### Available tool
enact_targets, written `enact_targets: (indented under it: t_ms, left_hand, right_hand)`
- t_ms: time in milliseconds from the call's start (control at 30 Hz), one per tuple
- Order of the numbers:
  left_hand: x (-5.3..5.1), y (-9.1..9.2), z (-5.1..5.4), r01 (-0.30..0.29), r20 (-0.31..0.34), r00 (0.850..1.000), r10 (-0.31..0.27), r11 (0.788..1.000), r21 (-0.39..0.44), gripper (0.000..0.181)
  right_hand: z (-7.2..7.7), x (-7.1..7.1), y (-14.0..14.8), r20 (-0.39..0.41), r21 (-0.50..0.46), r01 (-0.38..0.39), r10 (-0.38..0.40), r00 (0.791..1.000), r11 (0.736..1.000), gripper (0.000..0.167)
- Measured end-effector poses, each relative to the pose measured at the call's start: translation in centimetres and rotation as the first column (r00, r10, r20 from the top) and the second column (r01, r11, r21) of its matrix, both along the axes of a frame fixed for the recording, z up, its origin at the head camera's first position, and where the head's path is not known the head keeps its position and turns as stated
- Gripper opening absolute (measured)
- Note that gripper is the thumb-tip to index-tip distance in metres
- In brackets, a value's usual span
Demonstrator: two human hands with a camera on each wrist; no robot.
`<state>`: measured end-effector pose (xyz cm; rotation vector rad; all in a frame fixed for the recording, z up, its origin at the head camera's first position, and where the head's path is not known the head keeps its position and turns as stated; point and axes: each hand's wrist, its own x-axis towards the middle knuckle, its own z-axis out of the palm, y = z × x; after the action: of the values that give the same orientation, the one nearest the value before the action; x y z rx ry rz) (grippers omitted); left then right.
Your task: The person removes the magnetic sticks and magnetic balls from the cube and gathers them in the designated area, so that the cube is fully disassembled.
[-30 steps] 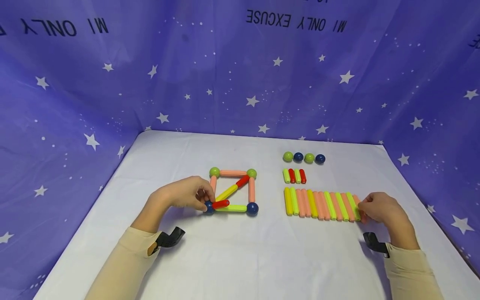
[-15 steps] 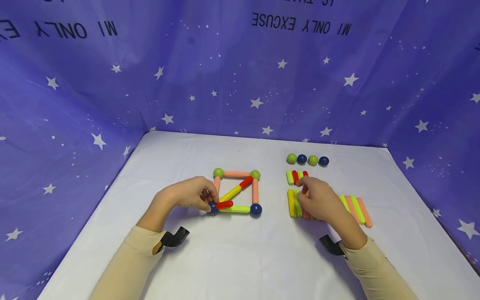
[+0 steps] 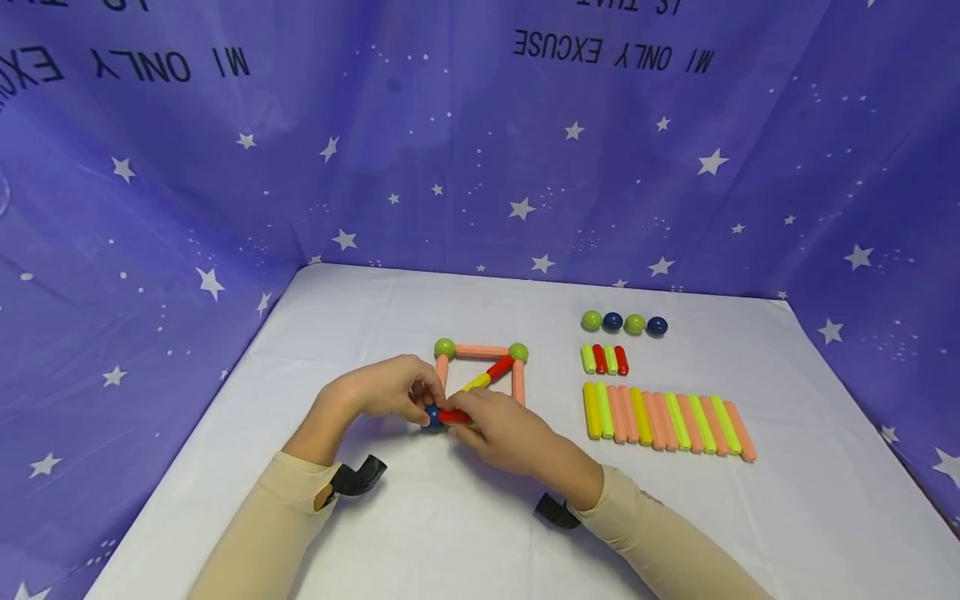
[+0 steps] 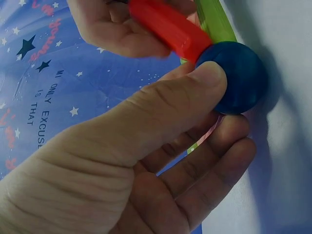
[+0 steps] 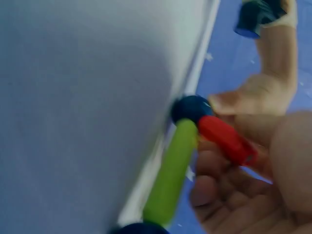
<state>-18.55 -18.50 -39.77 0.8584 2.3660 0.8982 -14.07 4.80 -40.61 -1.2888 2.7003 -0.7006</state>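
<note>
1. At the near-left corner of a stick-and-ball square, left hand (image 3: 386, 390) pinches a blue ball (image 4: 241, 80), thumb on one side.
2. Right hand (image 3: 510, 429) crosses the near side, pinching a short red stick (image 5: 226, 141); stick's end touches the blue ball.
3. Yellow-green stick (image 5: 170, 170) also runs from this ball, to a dark ball (image 5: 141, 228) partly cut off in the right wrist view.
4. Far corners: green balls (image 3: 445, 348), a pink stick (image 3: 482, 351) between.
5. Diagonal: yellow stick (image 3: 477, 382), then second red stick (image 3: 500, 367) reaching the far-right ball.
6. Right of the square, on white cloth (image 3: 450, 517): loose balls (image 3: 612, 322), short sticks (image 3: 600, 359), long sticks (image 3: 648, 417), three rows.
</note>
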Motion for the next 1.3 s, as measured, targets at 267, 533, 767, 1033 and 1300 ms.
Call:
enact_targets:
  t_ms: [267,533,767,1033,1300]
  left_hand:
    - [0.2,0.3,0.2,-0.023,0.001,1.0,0.023,0.999,-0.023,0.019]
    - [0.2,0.2,0.3,-0.029,0.01,1.0,0.03,0.999,-0.018,0.021]
    - [0.1,0.2,0.1,-0.031,0.015,0.999,0.031,0.999,-0.022,0.02]
    - [0.2,0.1,0.2,-0.042,0.029,0.999,0.043,0.999,-0.021,0.021]
    - [0.1,0.1,0.1,-0.028,0.024,0.999,0.028,1.0,-0.011,0.021]
  right_hand:
    - [-0.2,-0.3,1.1,0.184,-0.061,-0.017,0.028,0.982,0.998,0.005]
    - [2.7,-3.7,6.2,0.159,-0.11,0.383,-0.364,0.918,0.917,0.006]
    - [3.3,-7.1,12.8,0.113,-0.02,0.665,-0.66,0.743,0.746,0.014]
    - [1.9,-8.8,17.5,0.136,0.107,0.8,-0.806,0.576,0.59,0.019]
    - [0.3,-9.8,19.3,0.204,0.188,0.836,-0.854,0.479,0.515,0.019]
